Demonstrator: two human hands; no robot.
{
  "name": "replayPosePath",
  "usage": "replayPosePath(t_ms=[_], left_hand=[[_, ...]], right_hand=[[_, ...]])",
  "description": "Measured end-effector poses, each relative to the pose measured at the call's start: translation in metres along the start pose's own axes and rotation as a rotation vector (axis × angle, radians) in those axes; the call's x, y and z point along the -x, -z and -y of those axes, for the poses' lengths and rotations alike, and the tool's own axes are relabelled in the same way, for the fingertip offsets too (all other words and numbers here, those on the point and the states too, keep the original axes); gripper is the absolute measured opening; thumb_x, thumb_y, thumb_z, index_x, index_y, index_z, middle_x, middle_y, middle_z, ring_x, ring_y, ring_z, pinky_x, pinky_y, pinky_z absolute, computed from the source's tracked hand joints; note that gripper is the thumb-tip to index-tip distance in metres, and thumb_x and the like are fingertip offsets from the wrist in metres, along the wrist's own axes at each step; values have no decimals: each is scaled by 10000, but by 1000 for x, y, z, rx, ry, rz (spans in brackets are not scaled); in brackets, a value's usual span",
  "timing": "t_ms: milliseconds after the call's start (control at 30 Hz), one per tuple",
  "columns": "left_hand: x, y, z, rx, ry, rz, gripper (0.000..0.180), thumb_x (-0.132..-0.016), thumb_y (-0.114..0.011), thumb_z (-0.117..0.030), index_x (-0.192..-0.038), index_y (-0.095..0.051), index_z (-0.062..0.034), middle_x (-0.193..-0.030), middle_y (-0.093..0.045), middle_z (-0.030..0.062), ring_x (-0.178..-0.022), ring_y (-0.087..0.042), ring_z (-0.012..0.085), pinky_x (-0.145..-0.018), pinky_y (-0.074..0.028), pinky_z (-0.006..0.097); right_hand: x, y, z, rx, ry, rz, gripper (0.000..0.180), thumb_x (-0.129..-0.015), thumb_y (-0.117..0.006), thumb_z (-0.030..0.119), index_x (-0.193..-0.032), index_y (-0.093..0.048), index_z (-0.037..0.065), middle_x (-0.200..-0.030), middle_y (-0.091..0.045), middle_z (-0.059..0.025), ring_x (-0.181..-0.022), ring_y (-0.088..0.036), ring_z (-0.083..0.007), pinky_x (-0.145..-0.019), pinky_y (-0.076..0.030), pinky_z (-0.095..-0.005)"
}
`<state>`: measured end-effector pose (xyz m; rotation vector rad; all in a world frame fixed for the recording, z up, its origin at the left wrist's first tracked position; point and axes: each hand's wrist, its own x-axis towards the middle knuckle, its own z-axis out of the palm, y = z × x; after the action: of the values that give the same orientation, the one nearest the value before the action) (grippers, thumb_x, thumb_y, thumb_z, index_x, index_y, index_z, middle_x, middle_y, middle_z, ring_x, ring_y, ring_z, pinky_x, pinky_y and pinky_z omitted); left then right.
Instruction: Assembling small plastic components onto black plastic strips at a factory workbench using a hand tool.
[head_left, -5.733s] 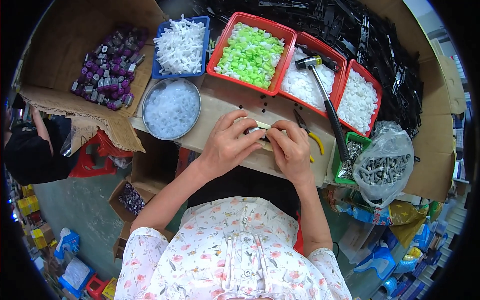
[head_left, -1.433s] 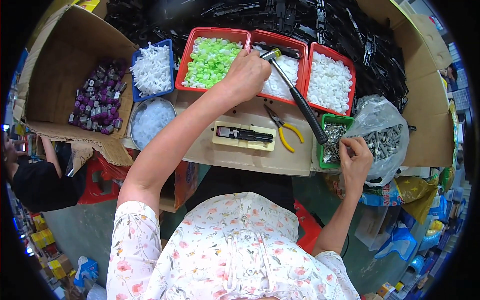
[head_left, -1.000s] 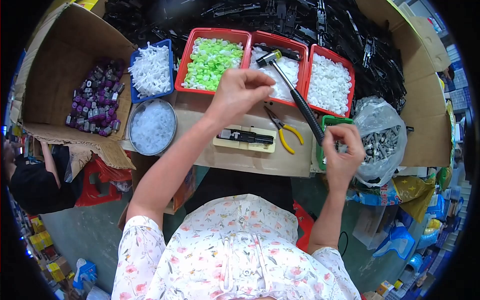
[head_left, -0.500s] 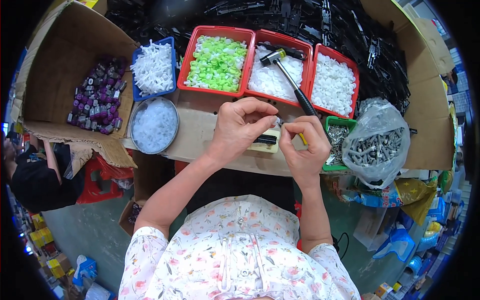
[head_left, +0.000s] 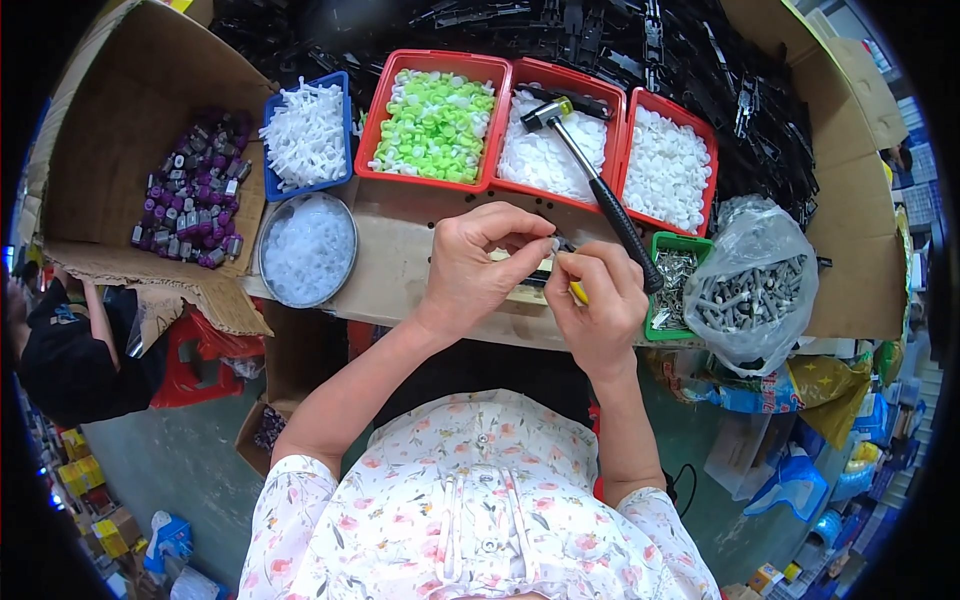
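Above the table's front part, my left hand is closed in a pinch with thumb and forefinger. A tiny pale piece shows at its fingertips. Close beside it, my right hand is closed too, its fingertips almost meeting the left ones. From under the right fingers pokes a short yellow thing; the rest of it is hidden. Partly covered by my hands is a pale block with a black part on it. A hammer lies across the red trays, its black handle reaching down beside my right hand.
Red trays hold green-and-white caps, white discs and white caps. To the left are a blue tray, a round tin and a carton. A green tray and plastic bag stand right.
My right hand has shifted slightly left and down, and the yellow thing under its fingers has moved left too. The left hand stays nearly in place, still pinching.
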<state>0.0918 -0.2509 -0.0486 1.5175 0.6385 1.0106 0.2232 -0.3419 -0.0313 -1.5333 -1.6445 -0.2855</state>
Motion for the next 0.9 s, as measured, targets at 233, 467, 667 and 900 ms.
replayPosePath(t_ms=[233,467,667,900], left_hand=[[4,7,-2,-89,-108,-13,154,-806,-723,68,-953,-742,28,-927,-714,98,-806,-686,136,-700,-558,245],[10,12,1,-89,-222,14,154,-796,-726,67,-941,-741,16,-892,-717,113,-792,-702,180,-695,-558,275],[18,18,3,-62,-138,43,246,-777,-775,58,-1017,-747,11,-984,-690,95,-912,-662,150,-774,-534,260],[23,35,7,-233,-137,156,316,-753,-832,-51,-1050,-739,2,-955,-678,96,-931,-658,182,-781,-522,291]], right_hand=[[5,-3,2,-90,-75,35,208,-762,-761,-35,-949,-689,19,-911,-649,-90,-746,-641,-207,-710,-504,-313],[-3,4,5,-422,-427,154,127,-821,-726,-38,-944,-699,-17,-906,-648,-78,-812,-627,-167,-727,-495,-303],[7,-4,-1,-397,-324,135,151,-794,-739,-64,-930,-714,-3,-876,-645,-85,-769,-631,-173,-678,-498,-291],[16,-14,-1,-399,-216,131,173,-779,-735,-85,-926,-716,4,-887,-644,-90,-750,-634,-181,-646,-499,-295]])
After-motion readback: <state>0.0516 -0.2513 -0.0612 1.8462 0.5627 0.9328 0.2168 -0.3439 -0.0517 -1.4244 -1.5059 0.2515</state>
